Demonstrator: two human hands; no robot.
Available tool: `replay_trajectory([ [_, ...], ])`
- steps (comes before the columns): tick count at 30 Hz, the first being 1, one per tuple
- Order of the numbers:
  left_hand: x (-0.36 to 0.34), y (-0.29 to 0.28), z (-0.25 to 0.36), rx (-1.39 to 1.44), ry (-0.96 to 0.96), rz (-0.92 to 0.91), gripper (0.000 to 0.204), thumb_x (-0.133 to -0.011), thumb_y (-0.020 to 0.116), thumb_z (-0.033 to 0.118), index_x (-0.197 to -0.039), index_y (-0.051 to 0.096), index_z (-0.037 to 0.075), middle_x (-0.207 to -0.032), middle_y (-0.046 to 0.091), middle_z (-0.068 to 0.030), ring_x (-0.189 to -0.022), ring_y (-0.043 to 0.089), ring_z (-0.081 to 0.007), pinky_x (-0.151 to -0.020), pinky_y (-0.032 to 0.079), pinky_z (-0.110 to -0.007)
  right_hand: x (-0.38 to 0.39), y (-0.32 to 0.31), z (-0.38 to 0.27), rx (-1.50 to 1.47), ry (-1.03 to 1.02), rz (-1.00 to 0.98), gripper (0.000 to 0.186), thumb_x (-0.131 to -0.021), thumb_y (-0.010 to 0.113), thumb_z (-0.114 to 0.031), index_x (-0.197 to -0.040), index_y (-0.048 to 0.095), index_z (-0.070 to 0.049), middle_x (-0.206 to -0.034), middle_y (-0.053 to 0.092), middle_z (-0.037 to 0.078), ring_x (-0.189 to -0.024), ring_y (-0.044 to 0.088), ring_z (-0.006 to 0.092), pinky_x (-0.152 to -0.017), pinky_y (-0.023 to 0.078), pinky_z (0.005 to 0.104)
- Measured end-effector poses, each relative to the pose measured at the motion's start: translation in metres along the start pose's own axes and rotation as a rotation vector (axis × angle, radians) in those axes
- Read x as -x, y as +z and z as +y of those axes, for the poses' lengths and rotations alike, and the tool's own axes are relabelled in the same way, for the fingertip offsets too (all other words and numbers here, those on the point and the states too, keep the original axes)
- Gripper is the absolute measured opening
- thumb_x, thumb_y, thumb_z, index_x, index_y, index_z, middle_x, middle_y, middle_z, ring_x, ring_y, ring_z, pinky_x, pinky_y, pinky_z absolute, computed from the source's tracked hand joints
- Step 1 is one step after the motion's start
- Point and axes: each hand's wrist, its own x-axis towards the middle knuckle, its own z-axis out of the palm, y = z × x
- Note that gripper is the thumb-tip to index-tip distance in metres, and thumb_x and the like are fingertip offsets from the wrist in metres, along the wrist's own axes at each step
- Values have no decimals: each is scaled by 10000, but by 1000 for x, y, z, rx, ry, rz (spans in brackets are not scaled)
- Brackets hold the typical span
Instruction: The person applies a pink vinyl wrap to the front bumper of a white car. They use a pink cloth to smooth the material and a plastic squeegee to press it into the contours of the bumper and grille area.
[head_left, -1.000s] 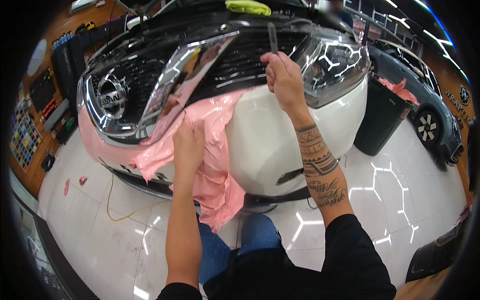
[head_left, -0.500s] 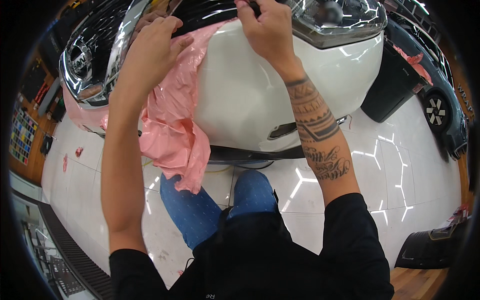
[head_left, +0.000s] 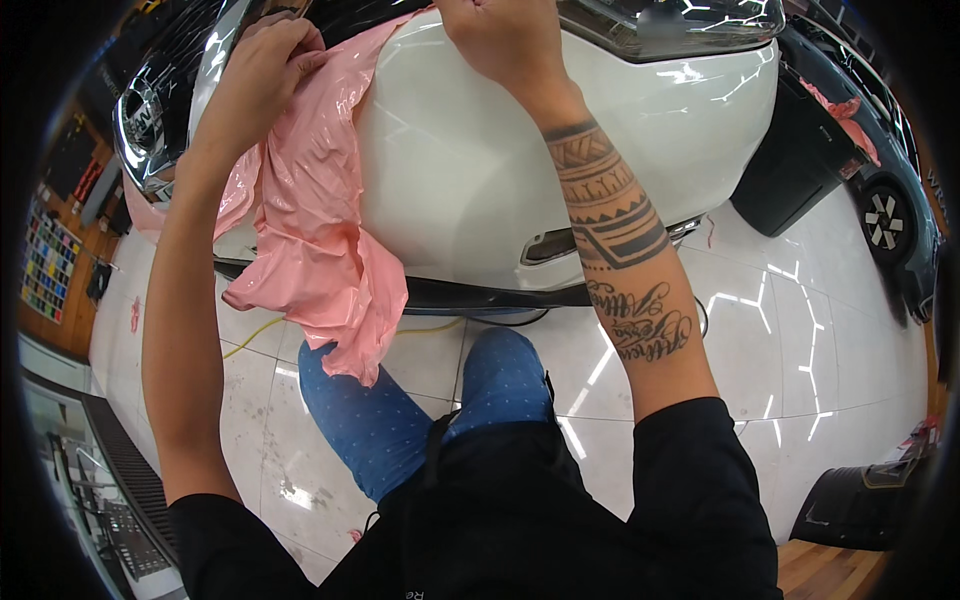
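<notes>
Glossy pink film (head_left: 315, 220) hangs in loose folds down the front of a white car bumper (head_left: 450, 170). Its upper part runs as a narrowing strip toward my right hand. My left hand (head_left: 262, 78) is closed at the film's upper left edge, beside the dark grille (head_left: 190, 60), with the thumb against the film. At the top edge of the view, below the headlight's inner end, my right hand (head_left: 505, 40) is closed. Its fingertips are cut off by the frame, so what they hold is hidden. The headlight (head_left: 680, 25) lies to the right.
A black bin (head_left: 800, 165) with pink film scraps over its rim stands right of the bumper. Behind it is a dark car (head_left: 885, 215). A yellow cord (head_left: 250, 338) crosses the tiled floor under the bumper. A black container (head_left: 850, 505) sits at the lower right.
Both hands have shifted left in the view, the left one also slightly up. The hanging film has swung left, and more white bumper shows. The whole view has moved a little.
</notes>
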Motion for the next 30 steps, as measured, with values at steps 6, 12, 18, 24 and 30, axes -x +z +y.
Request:
replay_trajectory([
  [6,-7,-8,2,28,12,-53,97,-817,577,67,-831,526,-13,-804,531,-148,-800,503,-323,-741,389,-392,-5,-1,-2,-25,68,-34,103,-819,551,-62,-747,534,8,-600,541,199,-552,567,356,-502,414,398],
  [12,-10,-5,15,286,-145,108,209,-812,626,121,-964,541,4,-889,577,-165,-846,567,-315,-756,436,-387,-15,0,1,-75,168,-77,141,-822,570,-115,-773,585,16,-631,571,196,-565,575,321,-532,426,390],
  [18,-25,16,20,103,-347,59,329,-844,589,306,-766,628,-11,-699,608,-208,-683,591,-364,-682,459,-409,-65,-9,13,175,131,-106,177,-822,555,-134,-754,573,28,-676,573,235,-633,579,388,-566,431,425],
  [24,-29,18,36,269,-388,172,332,-858,544,283,-718,629,-6,-780,610,-209,-746,601,-372,-681,462,-451,-88,-17,55,73,208,-303,170,-788,576,-139,-808,641,17,-652,618,134,-602,588,228,-582,438,356],
  [30,-42,18,69,115,-386,169,378,-900,537,281,-788,587,-77,-764,610,-259,-751,606,-414,-673,480,-470,-91,-15,45,23,359,-474,179,-779,559,-131,-762,636,30,-633,615,149,-567,567,220,-556,430,325],
])
